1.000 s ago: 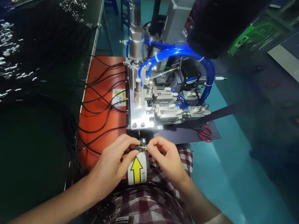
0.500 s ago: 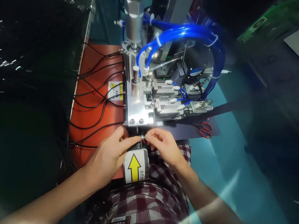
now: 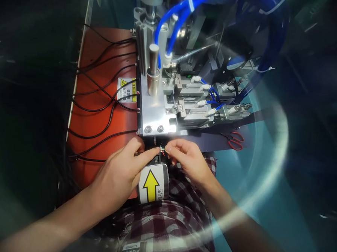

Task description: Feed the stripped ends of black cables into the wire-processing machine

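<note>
A small bunch of thin coloured wires [image 3: 162, 149], a red one among them, lies between the fingertips of the two hands, just below the front edge of a shiny metal plate [image 3: 154, 116]. The right hand [image 3: 189, 161] has its thumb and index finger closed in a pinch on the wires, its other fingers curled. The left hand [image 3: 121, 170] reaches in from the other side with one finger extended to the wires; whether its thumb also grips them cannot be told, as the hand hides its own underside. Right below the wires is a rounded housing with a white label [image 3: 145, 177] bearing a yellow arrow [image 3: 151, 186] that points toward the plate. A checkered garment [image 3: 169, 224] shows below the housing. On the plate stands an upright metal post [image 3: 153, 70], with pneumatic cylinders [image 3: 196, 114] beside it and blue air tubes [image 3: 177, 28] arching above. Left of the plate, black cables [image 3: 109, 119] cross an orange-red surface [image 3: 99, 77] with a warning sticker [image 3: 126, 90]. Red-handled scissors [image 3: 236, 141] lie on a dark sheet [image 3: 208, 143] right of the plate's front edge.
</note>
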Demonstrator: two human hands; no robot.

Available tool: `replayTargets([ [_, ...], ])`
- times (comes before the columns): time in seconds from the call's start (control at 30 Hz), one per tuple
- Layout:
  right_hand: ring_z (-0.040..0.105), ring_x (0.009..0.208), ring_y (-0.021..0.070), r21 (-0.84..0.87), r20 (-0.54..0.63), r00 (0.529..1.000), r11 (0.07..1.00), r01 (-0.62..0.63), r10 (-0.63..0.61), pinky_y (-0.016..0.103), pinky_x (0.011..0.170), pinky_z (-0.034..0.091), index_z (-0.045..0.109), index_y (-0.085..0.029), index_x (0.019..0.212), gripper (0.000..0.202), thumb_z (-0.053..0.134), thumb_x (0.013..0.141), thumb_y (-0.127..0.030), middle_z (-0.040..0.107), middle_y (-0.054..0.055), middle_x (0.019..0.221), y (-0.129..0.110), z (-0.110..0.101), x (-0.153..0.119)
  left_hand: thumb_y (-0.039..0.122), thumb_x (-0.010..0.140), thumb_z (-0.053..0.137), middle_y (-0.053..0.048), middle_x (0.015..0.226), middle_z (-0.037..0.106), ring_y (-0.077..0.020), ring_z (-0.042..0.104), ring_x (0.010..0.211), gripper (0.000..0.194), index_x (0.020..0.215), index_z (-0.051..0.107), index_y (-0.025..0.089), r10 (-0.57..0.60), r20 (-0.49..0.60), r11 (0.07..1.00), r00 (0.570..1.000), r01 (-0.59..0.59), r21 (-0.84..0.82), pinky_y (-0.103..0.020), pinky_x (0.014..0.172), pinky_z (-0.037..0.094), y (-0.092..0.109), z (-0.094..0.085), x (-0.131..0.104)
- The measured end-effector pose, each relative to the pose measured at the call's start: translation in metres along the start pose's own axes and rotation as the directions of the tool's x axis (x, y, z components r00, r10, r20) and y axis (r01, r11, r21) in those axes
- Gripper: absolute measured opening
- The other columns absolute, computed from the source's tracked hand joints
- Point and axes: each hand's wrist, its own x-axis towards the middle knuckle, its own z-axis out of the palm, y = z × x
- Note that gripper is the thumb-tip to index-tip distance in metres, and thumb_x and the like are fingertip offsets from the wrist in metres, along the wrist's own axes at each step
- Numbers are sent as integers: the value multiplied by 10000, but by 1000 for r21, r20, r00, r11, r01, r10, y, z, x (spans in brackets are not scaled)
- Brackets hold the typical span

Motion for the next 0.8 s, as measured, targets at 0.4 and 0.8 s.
replayTargets([
  [0.4, 422, 465, 63, 116, 37, 996, 990, -84, 80, 215, 466, 299, 593, -149, 651, 187, 647, 745, -302, 524, -49, 566, 3, -2, 2, 136, 917, 387, -51, 839, 492, -172, 521, 703, 340, 1206, 567, 150, 71, -9, 987, 997, -69, 143, -284, 580, 463, 0, 2, -1],
  [0.8, 428, 484, 72, 77, 89, 993, 993, -91, 84, 225, 483, 329, 570, -160, 646, 187, 645, 716, -316, 518, -48, 586, -2, -5, 2, 150, 925, 398, -53, 820, 516, -170, 525, 683, 333, 1213, 564, 149, 83, -5, 982, 997, -81, 172, -277, 566, 445, 1, 1, -1],
])
